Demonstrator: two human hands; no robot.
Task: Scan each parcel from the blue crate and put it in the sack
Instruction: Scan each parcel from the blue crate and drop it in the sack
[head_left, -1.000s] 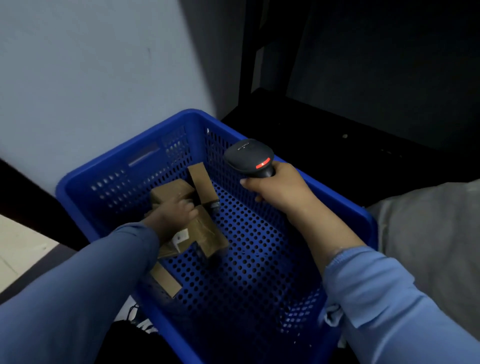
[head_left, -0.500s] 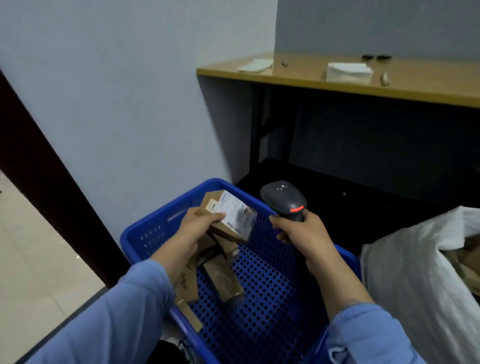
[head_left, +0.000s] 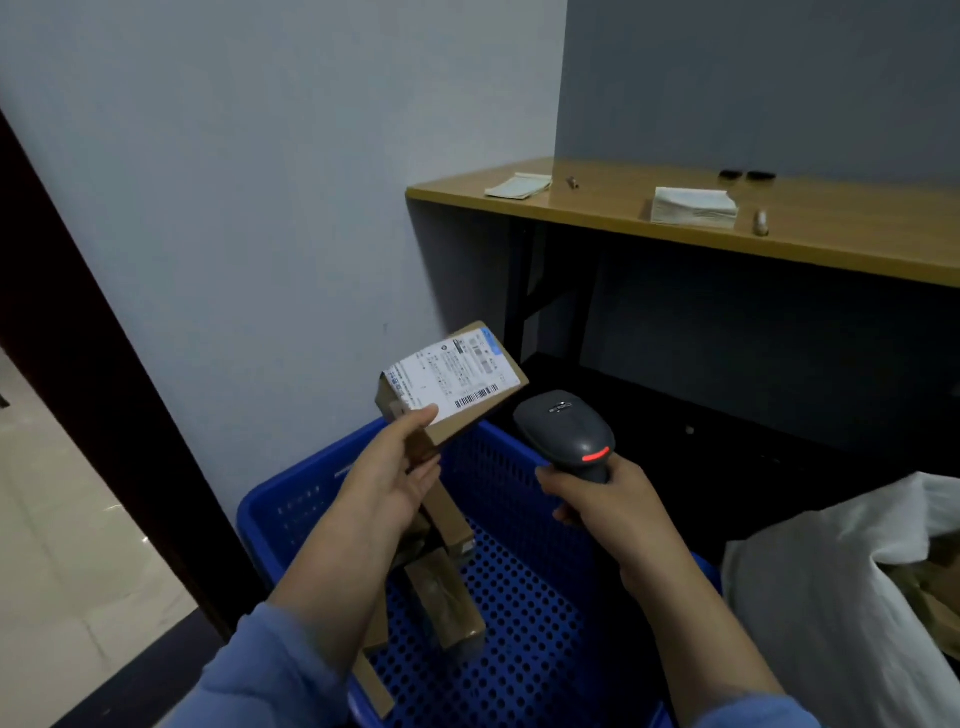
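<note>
My left hand (head_left: 387, 480) grips a small cardboard parcel (head_left: 451, 385) by its near end and holds it above the blue crate (head_left: 291, 501), white label with barcode facing up. My right hand (head_left: 605, 506) holds a dark handheld scanner (head_left: 563, 427) by its handle, just right of the parcel, with a red light showing on its back. Several more cardboard parcels (head_left: 444, 597) lie in the crate's left part. The white sack (head_left: 810, 597) stands open at the lower right with brown parcels inside.
A wooden tabletop (head_left: 597, 205) on black legs stands behind the crate, with paper stacks (head_left: 693, 207) and small items on it. A grey wall is to the left, and a dark door frame (head_left: 78, 364) beside pale floor tiles.
My left hand lifted a parcel out of the crate and turned its label up. The scanner rose beside it. My view tilted upward, bringing in the tabletop and the sack.
</note>
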